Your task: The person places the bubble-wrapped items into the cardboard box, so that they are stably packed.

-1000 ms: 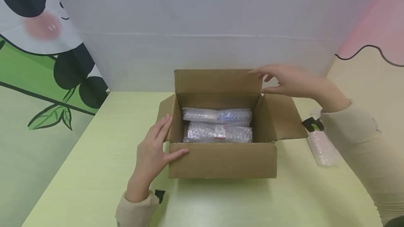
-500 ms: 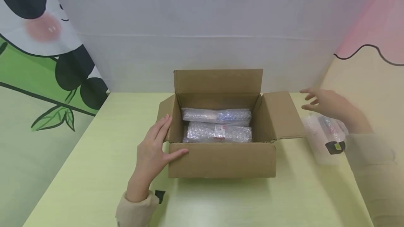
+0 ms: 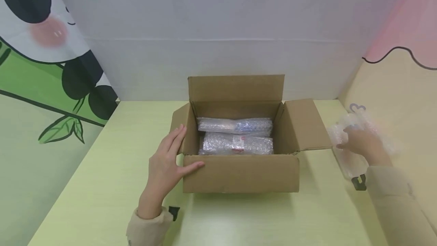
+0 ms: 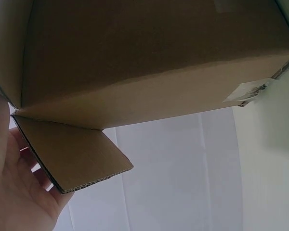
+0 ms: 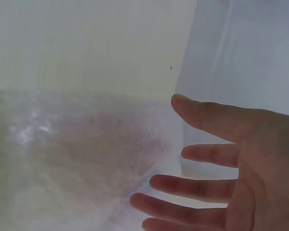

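Plainly, the left hand (image 3: pixel 164 162) has widespread fingers touching the cardboard box (image 3: pixel 240 174); the right hand (image 3: pixel 365 143) has straight, parted fingers, a bubble-wrap package (image 5: pixel 86 149) near their tips.

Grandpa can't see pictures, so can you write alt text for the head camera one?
An open cardboard box on a pale table holds two bubble-wrapped packages. A person's left hand touches its left flap, and their right hand is at some clear plastic packaging on the right.
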Motion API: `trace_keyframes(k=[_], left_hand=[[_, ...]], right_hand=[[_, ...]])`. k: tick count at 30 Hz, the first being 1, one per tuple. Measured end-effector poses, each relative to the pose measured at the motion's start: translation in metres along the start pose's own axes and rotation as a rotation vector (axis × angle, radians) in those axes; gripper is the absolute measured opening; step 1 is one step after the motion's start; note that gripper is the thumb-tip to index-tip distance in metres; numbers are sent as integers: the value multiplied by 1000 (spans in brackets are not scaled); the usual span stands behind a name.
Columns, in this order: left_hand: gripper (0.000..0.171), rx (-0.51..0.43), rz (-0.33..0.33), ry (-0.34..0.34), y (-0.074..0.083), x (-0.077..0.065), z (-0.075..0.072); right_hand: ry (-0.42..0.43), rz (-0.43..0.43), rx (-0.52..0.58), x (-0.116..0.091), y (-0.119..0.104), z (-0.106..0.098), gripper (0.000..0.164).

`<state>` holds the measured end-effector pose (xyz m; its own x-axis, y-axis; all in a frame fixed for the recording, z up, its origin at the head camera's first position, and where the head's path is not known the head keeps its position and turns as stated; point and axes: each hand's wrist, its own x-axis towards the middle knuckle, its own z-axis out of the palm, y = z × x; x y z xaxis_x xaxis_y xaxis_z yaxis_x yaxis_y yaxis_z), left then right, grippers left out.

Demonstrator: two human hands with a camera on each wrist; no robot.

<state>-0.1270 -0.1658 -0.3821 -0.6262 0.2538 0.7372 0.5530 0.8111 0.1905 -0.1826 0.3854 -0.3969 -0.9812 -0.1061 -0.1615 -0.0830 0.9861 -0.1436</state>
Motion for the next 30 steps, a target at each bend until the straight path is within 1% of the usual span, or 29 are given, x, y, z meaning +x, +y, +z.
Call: trace_keyframes(k=[3,5,8,12,16,21,27,30], left_hand=[[97,1,1,1,0,0,1],[98,6,4,1,0,-1,1],[99,9,5,0,-1,-1,1],[100,8,5,-1,-1,-1,1],[100,8,2,-1,-2,-2,1],[100,7,1,2,-3,-2,2],[100,5,7,6,-3,-2,2],[100,3,9,6,-3,-2,2]], right_hand=[[8,2,12,-1,2,10,64],[-13,14,17,-3,2,13,68],[-43,28,19,-5,0,15,74],[-61,25,12,-6,-1,16,75],[-69,26,42,-5,0,19,77],[-48,10,62,-2,5,27,76],[-24,24,56,0,11,34,73],[9,-8,30,1,13,35,70]])
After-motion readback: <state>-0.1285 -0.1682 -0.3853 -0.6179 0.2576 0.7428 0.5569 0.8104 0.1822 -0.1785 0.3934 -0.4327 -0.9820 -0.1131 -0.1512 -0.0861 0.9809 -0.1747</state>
